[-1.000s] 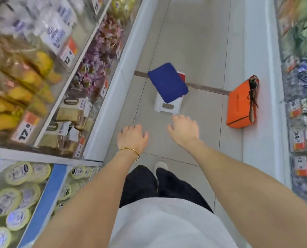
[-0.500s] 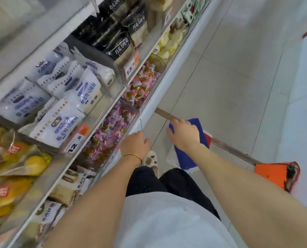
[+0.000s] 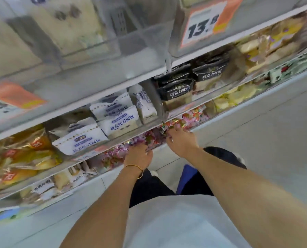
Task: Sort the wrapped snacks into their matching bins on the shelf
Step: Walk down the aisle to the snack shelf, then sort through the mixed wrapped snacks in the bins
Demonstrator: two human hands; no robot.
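A: Head view, so where are the snacks?
B: Left hand (image 3: pixel 138 155) among small pink-wrapped candies (image 3: pixel 113 155), right hand (image 3: pixel 181 140) on red-and-gold wrapped candies (image 3: pixel 176 122), low white shelf (image 3: pixel 238 106). Whether either grips, I cannot tell. Best pinch strays singly, checking wrappers.

The left grip (image 3: pixel 138 154) and right grip (image 3: pixel 181 140) lie side by side among wrapped candies (image 3: pixel 113 155) on a low shelf (image 3: pixel 88 90) tier. Bread packs (image 3: pixel 117 120) sit above the left grip, toast packs (image 3: pixel 177 92) above the right grip, and a price tag (image 3: pixel 202 24) higher still.
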